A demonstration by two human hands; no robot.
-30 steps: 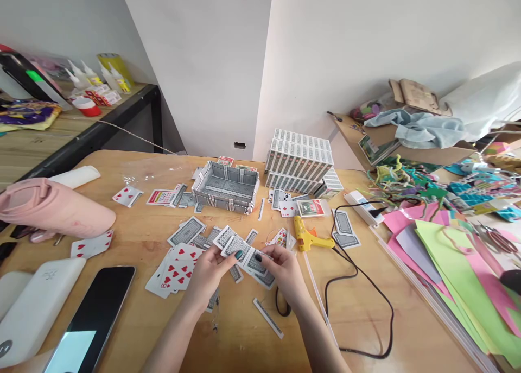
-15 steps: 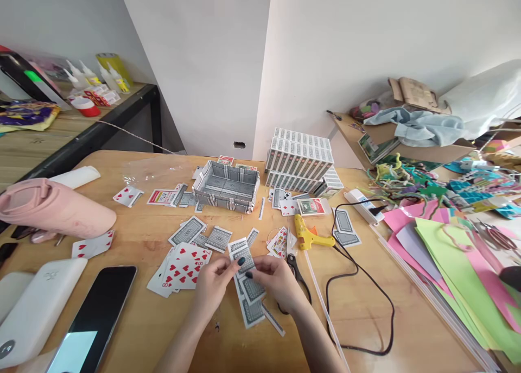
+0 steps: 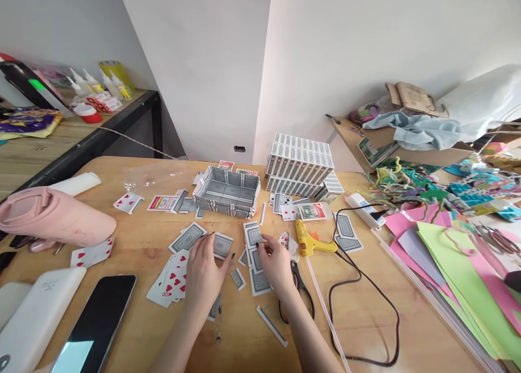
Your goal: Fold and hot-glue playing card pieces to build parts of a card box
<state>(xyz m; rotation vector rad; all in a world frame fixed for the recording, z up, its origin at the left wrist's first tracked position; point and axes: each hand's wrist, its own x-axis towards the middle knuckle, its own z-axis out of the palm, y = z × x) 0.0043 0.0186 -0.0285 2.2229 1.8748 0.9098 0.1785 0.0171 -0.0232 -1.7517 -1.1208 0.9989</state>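
Observation:
My left hand (image 3: 203, 267) is open, thumb apart from the fingers, palm down over a grey-backed playing card (image 3: 223, 246); whether the fingertips touch it I cannot tell. Between the thumb and fingers of my right hand (image 3: 277, 264) is a strip of joined playing-card pieces (image 3: 253, 236), grey backs up. Beneath that strip lies another grey-backed card (image 3: 259, 283). Small cut card pieces (image 3: 238, 278) and a narrow card strip (image 3: 272, 325) lie around it. Left of my left hand, heart cards (image 3: 173, 280) are fanned face up.
A tray built from cards (image 3: 228, 191) stands at the back, beside stacked card boxes (image 3: 299, 164). To the right are black-handled scissors (image 3: 303, 291), a yellow glue gun (image 3: 313, 242) with its cord, and coloured paper (image 3: 451, 275). A phone (image 3: 97, 318) and pink bottle (image 3: 61, 218) lie left.
My left hand has let go of the card strip and moved left over the loose cards. The right hand keeps the strip, shifted slightly right and away. A small cut piece now lies between the hands.

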